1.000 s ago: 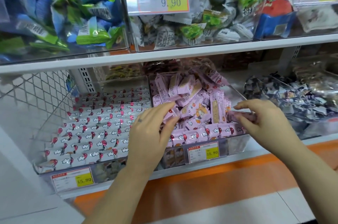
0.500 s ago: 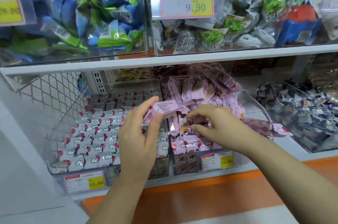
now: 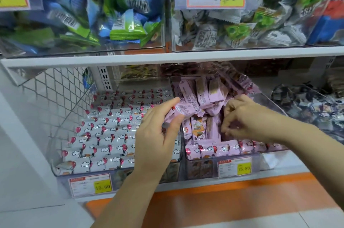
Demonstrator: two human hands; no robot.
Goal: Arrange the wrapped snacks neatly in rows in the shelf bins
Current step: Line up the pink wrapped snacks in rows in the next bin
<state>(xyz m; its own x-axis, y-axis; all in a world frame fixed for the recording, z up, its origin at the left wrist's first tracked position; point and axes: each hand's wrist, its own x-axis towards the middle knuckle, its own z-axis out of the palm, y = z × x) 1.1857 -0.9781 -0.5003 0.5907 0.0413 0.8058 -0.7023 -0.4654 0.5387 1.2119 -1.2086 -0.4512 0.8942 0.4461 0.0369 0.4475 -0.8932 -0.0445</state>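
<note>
My left hand (image 3: 156, 134) grips a pink wrapped snack (image 3: 183, 111) at the left edge of the clear middle bin (image 3: 202, 170). That bin holds a loose heap of pink snacks (image 3: 208, 93) at the back and one tidy row of pink snacks (image 3: 229, 148) along its front wall. My right hand (image 3: 247, 119) reaches into the heap with fingers curled down among the packs; whether it holds one is hidden. To the left, a bin of white wrapped snacks (image 3: 111, 129) lies in even rows.
The upper shelf edge (image 3: 167, 58) hangs just above the bins, carrying bins of blue-green packs (image 3: 111, 15) and grey-green packs (image 3: 242, 30). A wire mesh panel (image 3: 55, 97) closes the left side. Dark wrapped snacks (image 3: 312, 105) fill the right bin. An orange ledge (image 3: 214, 203) runs below.
My right hand has moved from the bin's front right corner into the middle of the pink heap. My left hand has lifted a pink snack toward the bin's left edge.
</note>
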